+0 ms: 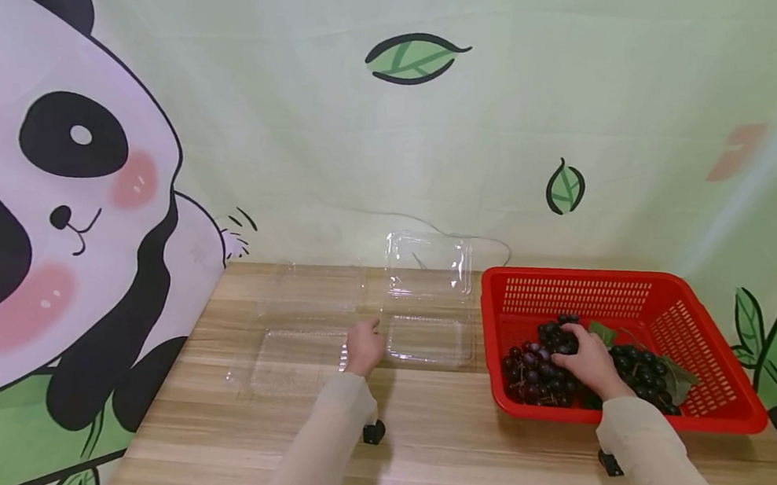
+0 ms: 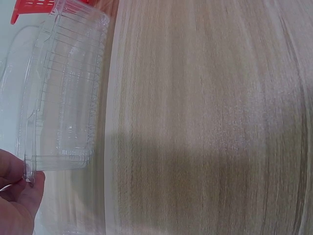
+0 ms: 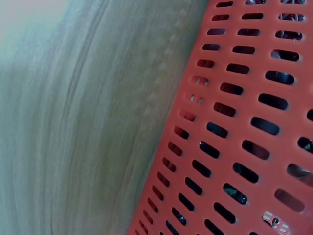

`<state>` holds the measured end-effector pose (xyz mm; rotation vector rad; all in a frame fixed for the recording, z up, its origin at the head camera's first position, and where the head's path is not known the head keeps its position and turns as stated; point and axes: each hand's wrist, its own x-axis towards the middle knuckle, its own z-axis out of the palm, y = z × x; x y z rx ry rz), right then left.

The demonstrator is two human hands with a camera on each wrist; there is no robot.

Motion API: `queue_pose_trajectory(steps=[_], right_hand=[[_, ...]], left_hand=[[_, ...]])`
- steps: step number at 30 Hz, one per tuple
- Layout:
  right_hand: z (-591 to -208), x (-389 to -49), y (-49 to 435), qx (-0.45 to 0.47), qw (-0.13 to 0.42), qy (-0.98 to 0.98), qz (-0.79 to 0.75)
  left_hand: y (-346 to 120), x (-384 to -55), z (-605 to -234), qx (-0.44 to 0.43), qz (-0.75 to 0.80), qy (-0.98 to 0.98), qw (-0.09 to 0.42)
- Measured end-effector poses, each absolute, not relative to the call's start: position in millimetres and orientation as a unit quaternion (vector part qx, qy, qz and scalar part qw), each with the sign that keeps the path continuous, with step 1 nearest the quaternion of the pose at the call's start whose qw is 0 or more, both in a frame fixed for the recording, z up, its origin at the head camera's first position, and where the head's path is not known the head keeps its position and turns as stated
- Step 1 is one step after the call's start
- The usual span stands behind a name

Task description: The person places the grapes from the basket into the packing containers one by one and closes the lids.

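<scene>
My left hand (image 1: 365, 347) pinches the rim of a clear plastic clamshell box (image 2: 68, 93), thumb and fingers at its corner. The box's lid (image 1: 428, 266) stands raised behind its base. Over in the red plastic basket (image 1: 615, 416), my right hand (image 1: 592, 364) holds dark grapes (image 1: 555, 336) at the top of a bunch, its fingers and thumb curled round them. More dark grapes (image 1: 639, 372) lie beside that hand, with green leaves (image 1: 681, 380) among them. The right wrist view shows the slotted basket wall (image 3: 234, 107); the hand itself is out of that view.
A second clear clamshell box (image 1: 298, 359) lies to the left on the wooden table (image 1: 450, 470), its lid also raised. Behind the table hangs a pale green printed backdrop (image 1: 289, 106) with a panda and leaves. A thin cord (image 1: 426, 221) runs along it.
</scene>
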<state>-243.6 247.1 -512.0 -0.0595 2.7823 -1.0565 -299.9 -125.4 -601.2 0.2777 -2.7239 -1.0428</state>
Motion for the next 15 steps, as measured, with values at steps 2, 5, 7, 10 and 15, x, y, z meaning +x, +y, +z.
queue_pose_trajectory(steps=[2, 5, 7, 10, 15], right_hand=[[-513, -245, 248, -0.016, 0.085, 0.929, -0.359], [-513, -246, 248, -0.013, 0.091, 0.926, -0.367], [-513, -247, 247, -0.011, 0.096, 0.923, -0.374], [-513, -248, 247, -0.007, 0.107, 0.915, -0.390], [-513, -248, 247, 0.006, 0.131, 0.894, -0.428]], left_hand=[[-120, -282, -567, 0.099, -0.371, -0.921, 0.072], [-113, -264, -532, 0.106, -0.383, -0.916, 0.050], [-111, -259, -523, 0.114, -0.396, -0.910, 0.039], [-109, -257, -521, 0.122, -0.405, -0.905, 0.032], [-109, -257, -520, 0.122, -0.391, -0.911, 0.033]])
